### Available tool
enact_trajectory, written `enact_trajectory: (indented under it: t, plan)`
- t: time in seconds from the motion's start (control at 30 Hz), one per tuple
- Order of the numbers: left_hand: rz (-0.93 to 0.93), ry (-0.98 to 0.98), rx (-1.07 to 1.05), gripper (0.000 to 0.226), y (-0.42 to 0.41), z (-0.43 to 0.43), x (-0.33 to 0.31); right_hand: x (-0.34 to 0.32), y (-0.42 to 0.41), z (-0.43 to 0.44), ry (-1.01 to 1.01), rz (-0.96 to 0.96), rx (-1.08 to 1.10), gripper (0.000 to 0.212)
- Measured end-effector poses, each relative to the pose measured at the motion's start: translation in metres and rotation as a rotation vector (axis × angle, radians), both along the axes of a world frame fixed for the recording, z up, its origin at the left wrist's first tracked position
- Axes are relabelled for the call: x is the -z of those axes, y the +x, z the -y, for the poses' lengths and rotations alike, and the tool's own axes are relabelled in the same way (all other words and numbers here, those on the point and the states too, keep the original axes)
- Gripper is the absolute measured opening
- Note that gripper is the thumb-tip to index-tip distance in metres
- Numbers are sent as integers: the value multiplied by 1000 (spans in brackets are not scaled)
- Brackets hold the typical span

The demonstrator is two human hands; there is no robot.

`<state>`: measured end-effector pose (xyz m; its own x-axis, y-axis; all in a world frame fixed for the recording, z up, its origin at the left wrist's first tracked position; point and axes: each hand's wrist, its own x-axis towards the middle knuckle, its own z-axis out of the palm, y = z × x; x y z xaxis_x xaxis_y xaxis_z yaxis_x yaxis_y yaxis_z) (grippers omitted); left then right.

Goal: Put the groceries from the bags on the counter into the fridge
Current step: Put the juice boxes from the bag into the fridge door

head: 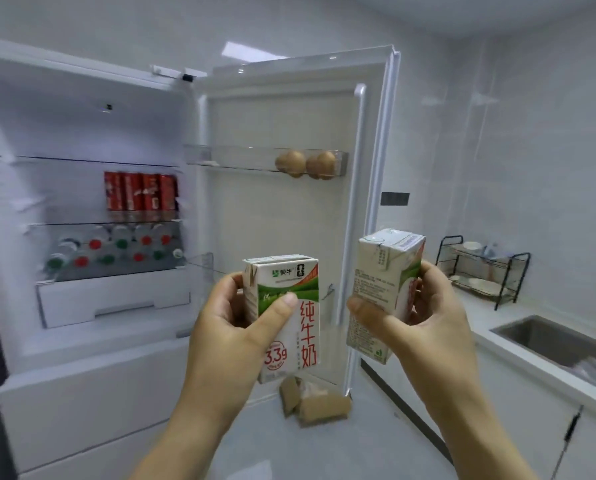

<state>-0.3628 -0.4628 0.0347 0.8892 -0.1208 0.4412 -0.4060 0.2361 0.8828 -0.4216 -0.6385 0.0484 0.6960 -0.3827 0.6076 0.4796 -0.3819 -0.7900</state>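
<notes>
Grip state before the open fridge. My left hand holds the red-and-green milk carton upright. Its thumb is pressed across the printed front and the fingers are curled round the far side. A seam along the top suggests a second carton may be pinched behind it, though I cannot tell for certain. My right hand holds the other carton, slightly tilted, with the thumb on the small-print face and the fingers wrapped behind.

The two cartons are apart, and the inside of the fridge door shows in the gap between them. Beyond and above both grips, the upper door rack holds eggs. Just beyond the left-hand fingers is the clear lower door bin. Farther left of the left grip, shelves carry red cans and capped bottles. Below the grips a brown paper bag lies on the floor. Right of the right grip are a sink and a dish rack.

Handling, as I judge it: full cartons of this kind are fairly heavy for their size. Their corners are stiff, but the walls give under pressure, and the smooth coated skin may slip. I would hold across the broad faces near mid-height, firmly but without crushing, and keep the base level for setting down.
</notes>
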Motion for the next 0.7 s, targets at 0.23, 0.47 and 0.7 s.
enact_trajectory:
  t: [0.23, 0.47, 0.7]
  plan:
    - [-42, -1, -208, 22, 40, -59, 8, 4, 59, -57, -22, -31, -178, 55]
    - [-23, 15, -214, 22, 105, -112, 11, 4, 126, -112, -40, -48, -169, 52]
    - [-19, 49, -190, 36, 177, -161, 13, 6, 190, -151, -53, -62, -101, 50]
